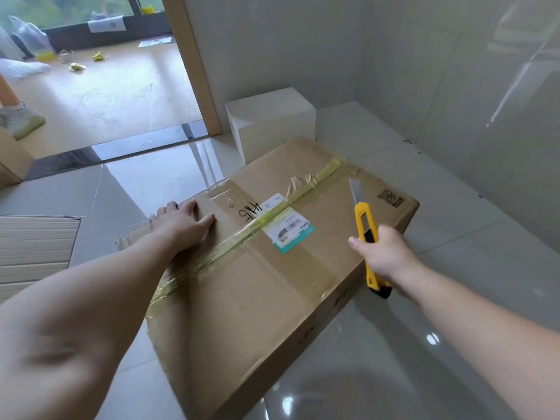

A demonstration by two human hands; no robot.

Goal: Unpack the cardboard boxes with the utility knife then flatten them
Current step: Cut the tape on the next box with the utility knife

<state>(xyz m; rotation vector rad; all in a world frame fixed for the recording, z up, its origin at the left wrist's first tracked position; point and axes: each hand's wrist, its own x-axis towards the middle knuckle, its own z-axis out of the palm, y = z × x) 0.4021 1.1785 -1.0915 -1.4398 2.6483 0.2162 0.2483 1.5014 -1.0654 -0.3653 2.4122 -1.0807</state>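
Note:
A large brown cardboard box (242,298) lies flat on the glossy tile floor, sealed along its centre seam with yellowish tape and bearing a white shipping label (286,228). My left hand (178,225) rests flat on the box's top near its far left edge, fingers spread. My right hand (383,251) grips a yellow utility knife (365,228) over the box's right edge. The blade is extended and points away from me, above the box top near a printed code.
A white box (272,122) stands behind the cardboard box against the tiled wall. Flattened corrugated cardboard (33,250) lies on the floor at left. A doorway opens at upper left onto a wooden floor, where another person's shoe (21,119) shows.

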